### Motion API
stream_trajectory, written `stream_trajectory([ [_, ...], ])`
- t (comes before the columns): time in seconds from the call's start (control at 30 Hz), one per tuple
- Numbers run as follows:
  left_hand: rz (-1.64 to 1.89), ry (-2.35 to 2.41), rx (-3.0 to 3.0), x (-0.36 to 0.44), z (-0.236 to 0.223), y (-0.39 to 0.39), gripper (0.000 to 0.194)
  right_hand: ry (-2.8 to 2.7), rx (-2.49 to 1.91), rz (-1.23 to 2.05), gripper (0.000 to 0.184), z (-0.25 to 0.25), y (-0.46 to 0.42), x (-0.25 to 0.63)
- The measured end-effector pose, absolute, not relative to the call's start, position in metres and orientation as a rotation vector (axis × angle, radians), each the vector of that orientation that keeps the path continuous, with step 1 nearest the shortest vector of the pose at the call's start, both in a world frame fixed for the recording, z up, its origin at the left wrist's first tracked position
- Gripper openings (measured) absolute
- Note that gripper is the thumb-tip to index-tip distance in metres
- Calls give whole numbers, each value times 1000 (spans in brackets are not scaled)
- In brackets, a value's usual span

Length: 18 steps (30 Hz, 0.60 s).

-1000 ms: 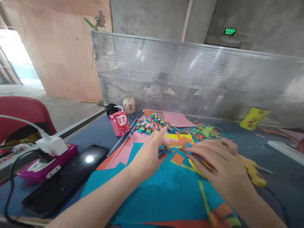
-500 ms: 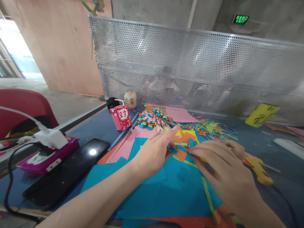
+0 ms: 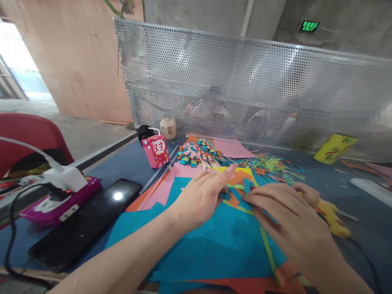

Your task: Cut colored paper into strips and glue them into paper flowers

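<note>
My left hand (image 3: 199, 198) is over the paper pile, its index finger pointing forward and the other fingers curled in at a small blue paper strip (image 3: 226, 196). The fingertips are partly hidden. Opposite it, my right hand (image 3: 286, 214) has its fingers pressed together at another blue paper strip (image 3: 247, 185), which stands up by the fingertips. Orange paper scraps (image 3: 234, 200) lie between the hands. Under both hands spread large blue paper sheets (image 3: 211, 249). Beyond my right hand is a yellow hot glue gun (image 3: 332, 220), partly covered by the hand.
Behind the hands lie a fringed paper bundle (image 3: 199, 153) and loose paper strips (image 3: 272, 165). On the left are a drink carton (image 3: 155, 151), a phone (image 3: 82, 224) and a purple power strip (image 3: 61, 204). A perforated metal screen (image 3: 245, 90) closes the back, with a yellow packet (image 3: 333, 148) near it.
Both hands have shifted slightly, staying at the paper strips. The left fingertips moved a little to the right. The view has turned very slightly.
</note>
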<state>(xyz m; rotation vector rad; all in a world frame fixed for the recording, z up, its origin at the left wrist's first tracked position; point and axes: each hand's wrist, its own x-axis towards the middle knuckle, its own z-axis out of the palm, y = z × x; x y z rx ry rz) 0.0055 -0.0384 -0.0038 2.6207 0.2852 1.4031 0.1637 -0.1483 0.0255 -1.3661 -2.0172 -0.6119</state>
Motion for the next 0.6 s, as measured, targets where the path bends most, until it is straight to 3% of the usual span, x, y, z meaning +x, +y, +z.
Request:
stream_trajectory([
  [0.17,1562,76,2739,4,4,-41,41,-1948,-1390,-541,9,31,-148,165],
  [0.37,1636,18,2858,4,8,-44,35,-1817,-1488,-190,12,31,-141,160],
  [0.6,1620,38,2821,3,9,-46,34,-1799,-1421,-531,5,29,-144,151],
])
